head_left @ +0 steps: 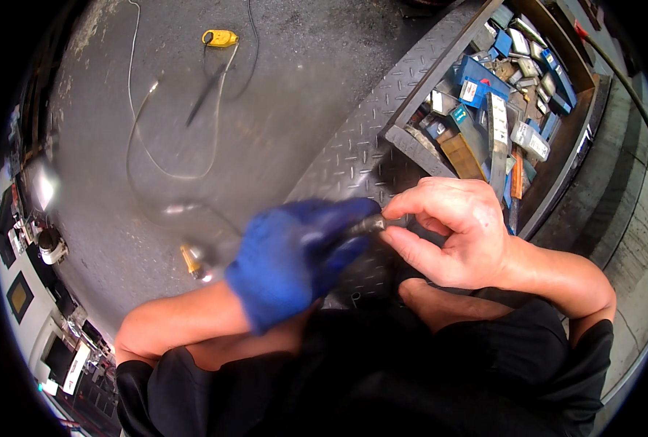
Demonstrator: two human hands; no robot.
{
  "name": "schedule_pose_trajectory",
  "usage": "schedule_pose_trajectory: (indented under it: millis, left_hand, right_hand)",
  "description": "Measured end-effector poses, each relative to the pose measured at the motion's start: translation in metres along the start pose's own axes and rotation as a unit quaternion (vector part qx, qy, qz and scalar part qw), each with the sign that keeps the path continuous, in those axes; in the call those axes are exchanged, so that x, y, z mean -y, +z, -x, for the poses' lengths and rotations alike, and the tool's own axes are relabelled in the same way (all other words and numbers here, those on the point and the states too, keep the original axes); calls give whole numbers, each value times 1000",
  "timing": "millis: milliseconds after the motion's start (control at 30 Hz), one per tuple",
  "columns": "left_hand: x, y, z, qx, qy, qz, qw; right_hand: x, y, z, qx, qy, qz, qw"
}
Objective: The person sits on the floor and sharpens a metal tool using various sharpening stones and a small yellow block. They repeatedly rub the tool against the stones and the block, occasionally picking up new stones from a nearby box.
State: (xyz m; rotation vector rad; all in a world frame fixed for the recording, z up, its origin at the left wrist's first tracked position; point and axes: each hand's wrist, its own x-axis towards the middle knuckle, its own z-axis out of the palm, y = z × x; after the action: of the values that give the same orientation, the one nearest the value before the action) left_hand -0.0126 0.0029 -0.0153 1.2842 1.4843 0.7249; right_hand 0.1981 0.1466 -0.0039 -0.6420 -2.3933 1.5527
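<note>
My left hand, in a blue work glove, is wrapped round a dark metal cylindrical tool and blurred by motion. The tool's narrow end points right, out of the glove. Bare, my right hand pinches that end between thumb and forefinger, its other fingers curled in. Most of the tool is hidden inside the glove, so its exact kind does not show.
A steel drawer full of small boxes and loose pieces stands at the right, beside a tread-plate step. On the grey floor lie a coiled thin hose, a yellow device and a yellow-handled item.
</note>
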Motion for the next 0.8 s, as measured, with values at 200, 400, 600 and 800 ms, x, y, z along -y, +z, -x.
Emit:
schedule_pose_trajectory:
  millis: [200,400,600,800]
  left_hand:
    - [-1,-4,-5,36,-13,-20,999]
    - [-3,-7,-2,76,-41,23,996]
    - [15,-2,2,93,-61,77,991]
    - [8,-5,-5,119,-121,106,980]
  right_hand:
    - [-6,1,1,-11,-17,-25,999]
    - [-11,-7,6,-22,-22,-29,999]
    - [-48,-56,21,-142,113,183,966]
    - [-122,-138,59,-229,237,403,853]
